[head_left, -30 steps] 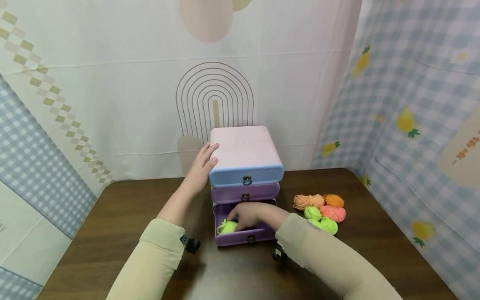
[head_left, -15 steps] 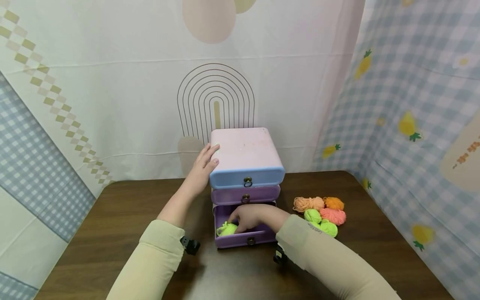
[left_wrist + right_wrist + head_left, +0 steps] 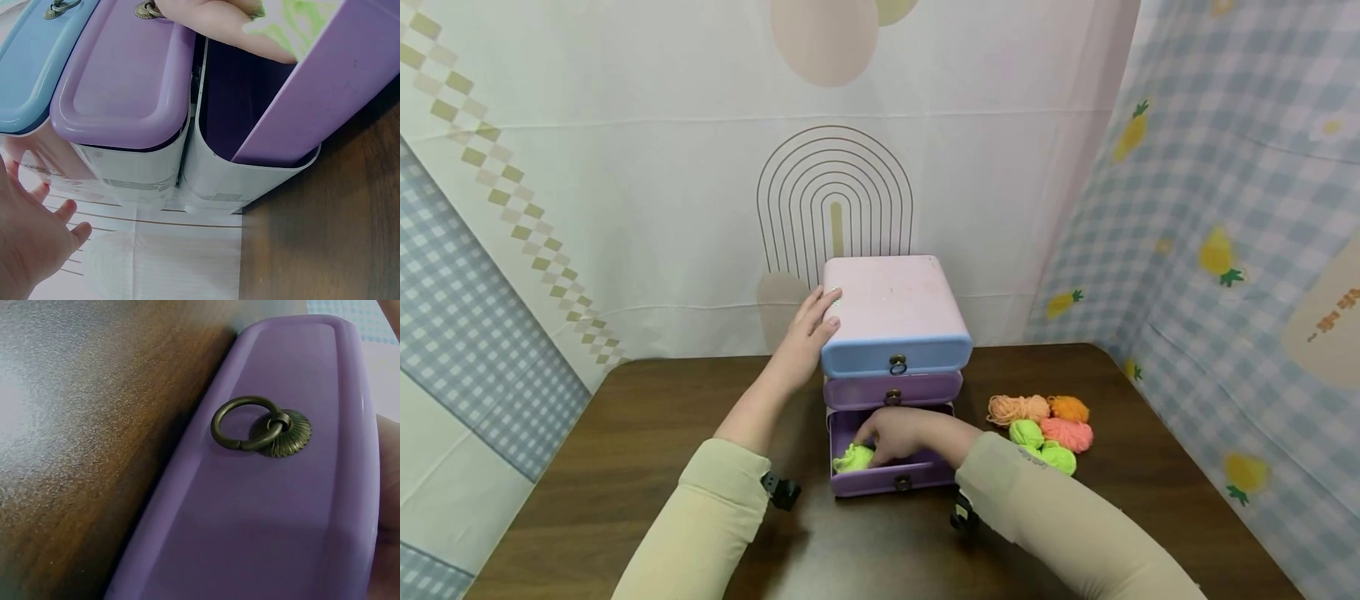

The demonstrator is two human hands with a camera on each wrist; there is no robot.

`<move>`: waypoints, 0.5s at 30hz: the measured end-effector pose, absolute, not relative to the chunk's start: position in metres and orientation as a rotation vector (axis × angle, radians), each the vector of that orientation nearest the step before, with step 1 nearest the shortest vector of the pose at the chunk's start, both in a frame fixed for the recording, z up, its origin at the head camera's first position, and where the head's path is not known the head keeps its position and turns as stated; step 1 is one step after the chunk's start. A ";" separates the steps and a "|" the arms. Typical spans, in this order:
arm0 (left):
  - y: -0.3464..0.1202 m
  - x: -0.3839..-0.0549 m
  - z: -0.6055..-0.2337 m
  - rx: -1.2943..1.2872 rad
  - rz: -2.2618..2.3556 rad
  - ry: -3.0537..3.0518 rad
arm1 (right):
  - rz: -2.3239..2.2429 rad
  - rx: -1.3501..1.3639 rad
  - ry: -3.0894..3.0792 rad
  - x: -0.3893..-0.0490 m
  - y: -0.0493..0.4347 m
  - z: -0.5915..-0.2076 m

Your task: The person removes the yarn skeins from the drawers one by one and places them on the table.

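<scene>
A small cabinet (image 3: 891, 296) with a pink top and stacked drawers stands on the table. Its lowest purple drawer (image 3: 880, 482) is pulled out. My left hand (image 3: 800, 346) rests against the cabinet's upper left side, fingers spread. Inside the open drawer, my right hand (image 3: 897, 435) has its fingers curled at a neon green yarn ball (image 3: 852, 458) on the left. The left wrist view shows the green yarn (image 3: 300, 25) beside the right hand (image 3: 215, 22). In the right wrist view, the drawer front (image 3: 269, 512) with its brass ring pull (image 3: 247, 447) hides most of that hand.
Right of the cabinet lies a cluster of yarn: a peach skein (image 3: 1017, 408), an orange one (image 3: 1067, 407), a coral one (image 3: 1067, 433) and green balls (image 3: 1057, 457), partly behind the right sleeve (image 3: 1037, 483). Above are a blue drawer (image 3: 857, 358) and a purple drawer (image 3: 857, 392), both pushed in.
The green yarn in the drawer has shifted slightly under the right hand's fingers. Both hands stay in nearly the same place; the head view has tilted a little.
</scene>
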State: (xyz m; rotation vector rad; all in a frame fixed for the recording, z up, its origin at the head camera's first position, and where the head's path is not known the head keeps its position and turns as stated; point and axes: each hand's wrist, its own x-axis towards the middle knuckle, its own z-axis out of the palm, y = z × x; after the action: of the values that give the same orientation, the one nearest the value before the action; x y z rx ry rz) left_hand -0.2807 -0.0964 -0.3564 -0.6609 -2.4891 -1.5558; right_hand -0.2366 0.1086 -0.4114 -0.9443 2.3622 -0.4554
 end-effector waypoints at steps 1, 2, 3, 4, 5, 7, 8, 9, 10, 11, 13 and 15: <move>-0.096 -0.281 -0.357 -0.658 -1.557 -2.491 | -0.468 -0.946 2.370 -0.236 0.109 -0.411; -0.097 -0.281 -0.357 -0.660 -1.558 -2.493 | -0.478 -0.942 2.375 -0.236 0.109 -0.411; -0.097 -0.281 -0.357 -0.663 -1.560 -2.492 | -0.493 -0.937 2.382 -0.235 0.109 -0.411; -0.097 -0.282 -0.357 -0.664 -1.561 -2.490 | -0.505 -0.933 2.389 -0.234 0.109 -0.411; -0.097 -0.282 -0.357 -0.666 -1.561 -2.488 | -0.524 -0.925 2.394 -0.234 0.109 -0.410; -0.096 -0.283 -0.357 -0.667 -1.556 -2.487 | -0.555 -0.908 2.408 -0.232 0.110 -0.408; -0.096 -0.283 -0.358 -0.667 -1.553 -2.488 | -0.567 -0.901 2.417 -0.231 0.110 -0.408; -0.096 -0.283 -0.358 -0.666 -1.551 -2.487 | -0.577 -0.897 2.427 -0.230 0.111 -0.407; -0.096 -0.283 -0.358 -0.666 -1.551 -2.486 | -0.585 -0.890 2.436 -0.230 0.112 -0.407; -0.096 -0.282 -0.357 -0.669 -1.549 -2.485 | -0.590 -0.884 2.448 -0.229 0.113 -0.407; -0.096 -0.281 -0.357 -0.668 -1.553 -2.485 | -0.612 -0.867 2.467 -0.228 0.115 -0.407; -0.096 -0.280 -0.357 -0.669 -1.562 -2.483 | -0.642 -0.844 2.478 -0.227 0.117 -0.407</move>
State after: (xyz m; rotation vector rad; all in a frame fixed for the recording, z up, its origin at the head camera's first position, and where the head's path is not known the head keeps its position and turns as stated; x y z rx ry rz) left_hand -0.2804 -0.0959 -0.3569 -0.6688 -2.4835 -1.5623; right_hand -0.2272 0.1173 -0.4069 -0.8440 2.4778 -0.6421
